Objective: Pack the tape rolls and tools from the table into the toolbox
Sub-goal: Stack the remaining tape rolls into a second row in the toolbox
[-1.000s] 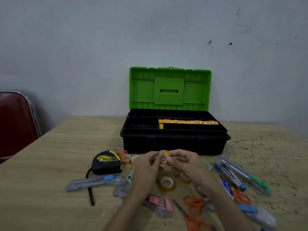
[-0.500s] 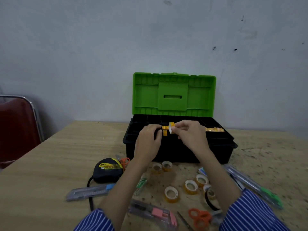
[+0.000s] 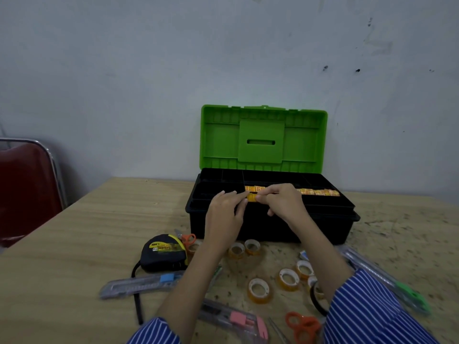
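The black toolbox (image 3: 270, 227) stands open with its green lid (image 3: 263, 137) upright. A row of yellow tape rolls (image 3: 318, 192) lies in its tray. Both my hands hover over the tray's front. Between them is one small yellow tape roll (image 3: 252, 197): my right hand (image 3: 280, 202) pinches it, and my left hand (image 3: 227, 209) touches its other side with curled fingers. Several more tape rolls (image 3: 258, 290) lie on the table in front of the box.
On the wooden table (image 3: 74, 244) lie a black and yellow tape measure (image 3: 164, 253), a grey box cutter (image 3: 139, 285), a pink cutter (image 3: 238, 319), orange scissors (image 3: 301, 324) and a green-tipped cutter (image 3: 397, 286). A red chair (image 3: 24, 189) stands at left.
Both hands rose from the table with the small tape roll and moved forward over the toolbox tray, then lowered it slightly toward the row of rolls.
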